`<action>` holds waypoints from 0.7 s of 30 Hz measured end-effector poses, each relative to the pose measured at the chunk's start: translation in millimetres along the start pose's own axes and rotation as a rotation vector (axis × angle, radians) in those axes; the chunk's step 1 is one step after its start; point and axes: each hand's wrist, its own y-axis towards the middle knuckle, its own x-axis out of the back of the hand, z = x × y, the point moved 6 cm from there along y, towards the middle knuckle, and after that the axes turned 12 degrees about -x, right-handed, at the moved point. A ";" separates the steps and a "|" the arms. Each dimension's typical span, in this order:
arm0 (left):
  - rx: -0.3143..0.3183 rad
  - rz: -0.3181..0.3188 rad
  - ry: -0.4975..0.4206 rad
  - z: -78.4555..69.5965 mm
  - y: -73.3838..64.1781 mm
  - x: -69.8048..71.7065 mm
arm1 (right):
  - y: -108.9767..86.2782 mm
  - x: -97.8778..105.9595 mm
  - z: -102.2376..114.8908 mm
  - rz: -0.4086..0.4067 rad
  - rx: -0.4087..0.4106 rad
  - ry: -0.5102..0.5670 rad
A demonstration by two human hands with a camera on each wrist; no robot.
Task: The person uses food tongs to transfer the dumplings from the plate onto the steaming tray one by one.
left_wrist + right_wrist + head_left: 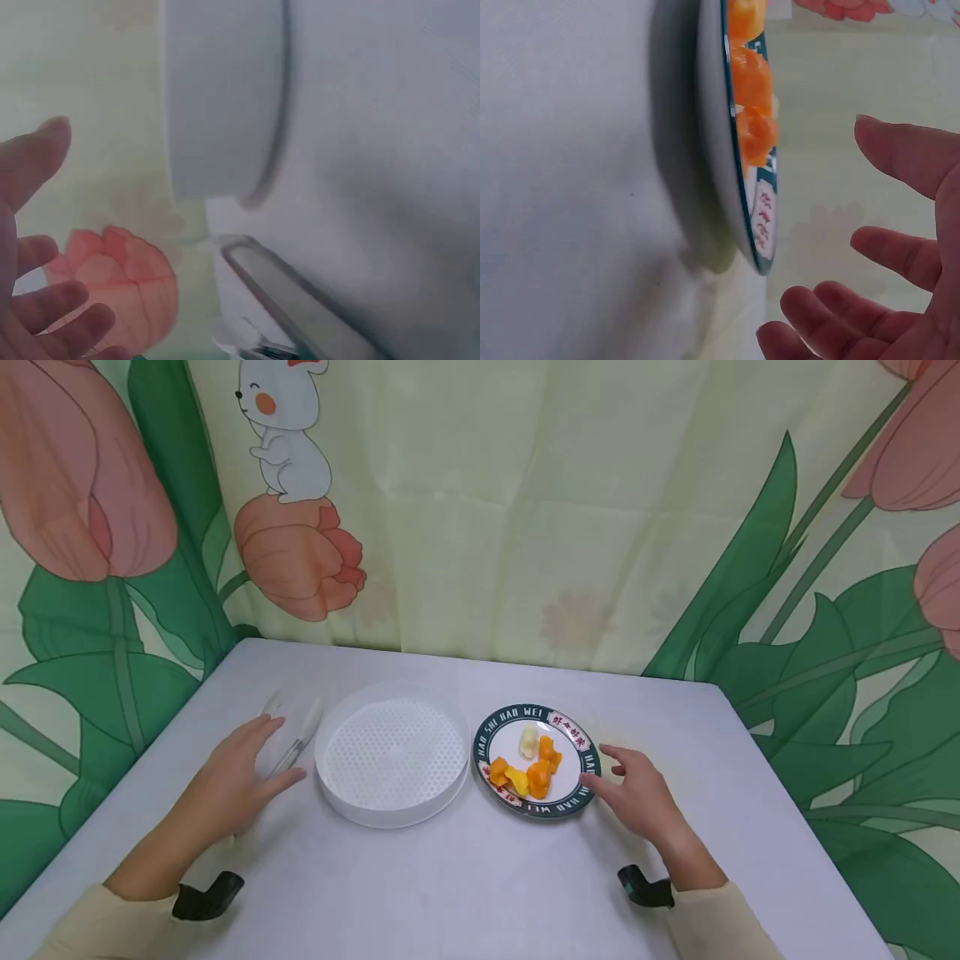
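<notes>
A white round tray (393, 752) with a perforated floor and low wall sits on the table. To its left, my left hand (236, 772) hovers with fingers spread over slim pale utensils; one long utensil (300, 742) has a silvery handle part. Its near end shows large in the left wrist view, below the tray wall (221, 97). Right of the tray lies a dark-green-rimmed plate (573, 800) with orange pieces (538, 779), a yellow piece (517, 781) and a cream-coloured piece (528, 742). My right hand (641, 797) is at the plate's right rim, fingers apart, gripping nothing.
The white-covered table (480, 877) ends at a hanging curtain (480, 527) printed with tulips and a rabbit. A second pale utensil (272, 702) lies partly behind my left fingers. Both wrists wear black straps.
</notes>
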 end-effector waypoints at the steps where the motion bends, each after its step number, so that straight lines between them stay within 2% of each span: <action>1: 0.009 -0.003 -0.014 3.9 -0.5 -1.5 | 2.2 -3.3 -3.3 0.026 -0.021 0.021; 7: 0.070 0.004 -0.060 26.9 -4.2 -13.6 | 11.6 -19.4 -18.2 0.125 -0.136 0.100; 12: 0.164 0.078 -0.066 45.1 -7.7 -25.3 | 16.1 -24.4 -20.7 0.153 -0.156 0.156; 15: 0.202 0.101 -0.080 52.7 -7.6 -30.1 | 17.2 -26.0 -21.5 0.161 -0.164 0.177; 21: 0.213 0.081 -0.085 62.3 -3.5 -33.9 | 18.3 -28.4 -24.6 0.161 -0.187 0.189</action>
